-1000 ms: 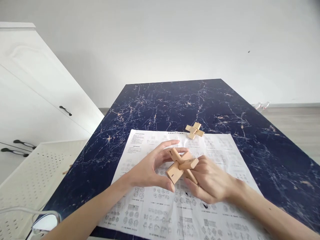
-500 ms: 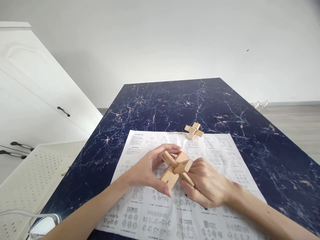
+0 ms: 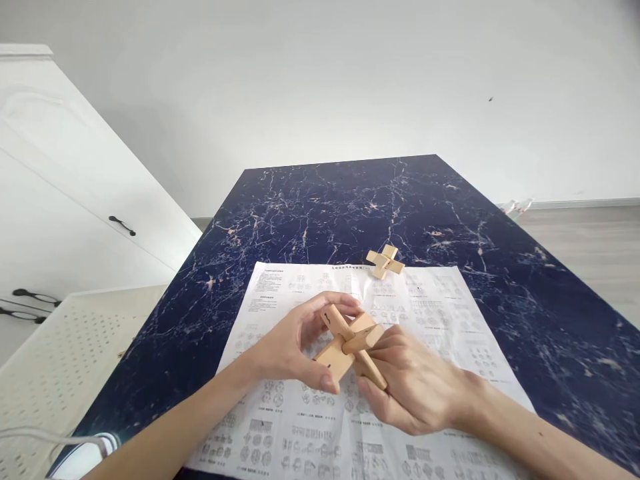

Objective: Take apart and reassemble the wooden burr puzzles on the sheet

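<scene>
Both hands grasp the wooden burr puzzle [image 3: 350, 341] above the instruction sheet [image 3: 430, 313] near the desk's [image 3: 525, 267] front edge, the left hand [image 3: 290, 347] pinching its left side, the right hand [image 3: 415, 387] cupping beneath, one bar slanting toward the right hand.

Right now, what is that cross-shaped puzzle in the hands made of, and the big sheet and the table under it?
The puzzle looks like pale, unpainted wood: tan, matte, square-cut bars. The sheet looks like thin white paper printed with small diagrams, with fold creases. The table has a dark blue top with pale veins like marble; real stone or a printed surface, I cannot tell.
</scene>
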Available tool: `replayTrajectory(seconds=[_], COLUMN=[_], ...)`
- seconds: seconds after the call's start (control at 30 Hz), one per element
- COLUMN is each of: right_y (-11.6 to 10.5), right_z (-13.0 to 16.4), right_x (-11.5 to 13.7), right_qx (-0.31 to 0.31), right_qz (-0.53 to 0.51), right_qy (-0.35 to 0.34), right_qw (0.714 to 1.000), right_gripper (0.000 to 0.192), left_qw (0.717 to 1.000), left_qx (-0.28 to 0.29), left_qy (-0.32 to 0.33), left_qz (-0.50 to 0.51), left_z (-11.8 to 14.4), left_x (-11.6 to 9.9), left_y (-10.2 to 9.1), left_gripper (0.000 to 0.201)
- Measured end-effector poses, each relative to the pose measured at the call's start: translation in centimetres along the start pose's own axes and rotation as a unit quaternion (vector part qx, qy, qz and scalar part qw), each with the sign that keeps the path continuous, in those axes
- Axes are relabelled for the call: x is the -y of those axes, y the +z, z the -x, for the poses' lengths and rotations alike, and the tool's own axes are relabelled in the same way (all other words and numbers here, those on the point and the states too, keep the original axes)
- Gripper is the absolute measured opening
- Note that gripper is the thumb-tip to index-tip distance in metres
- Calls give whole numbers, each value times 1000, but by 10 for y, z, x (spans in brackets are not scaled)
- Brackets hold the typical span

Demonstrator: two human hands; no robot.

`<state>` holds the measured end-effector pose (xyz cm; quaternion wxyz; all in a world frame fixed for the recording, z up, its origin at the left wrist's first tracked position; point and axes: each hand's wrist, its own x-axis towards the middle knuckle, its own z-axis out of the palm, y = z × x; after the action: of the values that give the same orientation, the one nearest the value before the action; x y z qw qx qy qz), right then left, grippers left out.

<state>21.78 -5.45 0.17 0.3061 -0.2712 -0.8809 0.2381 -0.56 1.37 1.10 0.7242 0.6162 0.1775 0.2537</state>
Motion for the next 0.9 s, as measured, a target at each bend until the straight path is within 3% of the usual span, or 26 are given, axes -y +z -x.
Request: replayTrajectory(seconds=[0.3, 0.63, 0.9], right_y=[4, 4, 2], right_z=[-6, -9, -7], right_x=[2, -5, -5], right_qx=[-37, -128, -108], right_qz=[12, 39, -20], right_qy=[29, 62, 81], right_qw=[999, 989, 991], right_gripper=[31, 29, 27], left_qw=[1000, 994, 987], left_qx=[-3, -72, -111], left_qy=[-5, 47, 88], left_qz=[12, -69, -81], left_z=[-5, 1, 0], left_x=[1, -4, -2], left_y=[-9, -4, -2], left_gripper=[105, 105, 97])
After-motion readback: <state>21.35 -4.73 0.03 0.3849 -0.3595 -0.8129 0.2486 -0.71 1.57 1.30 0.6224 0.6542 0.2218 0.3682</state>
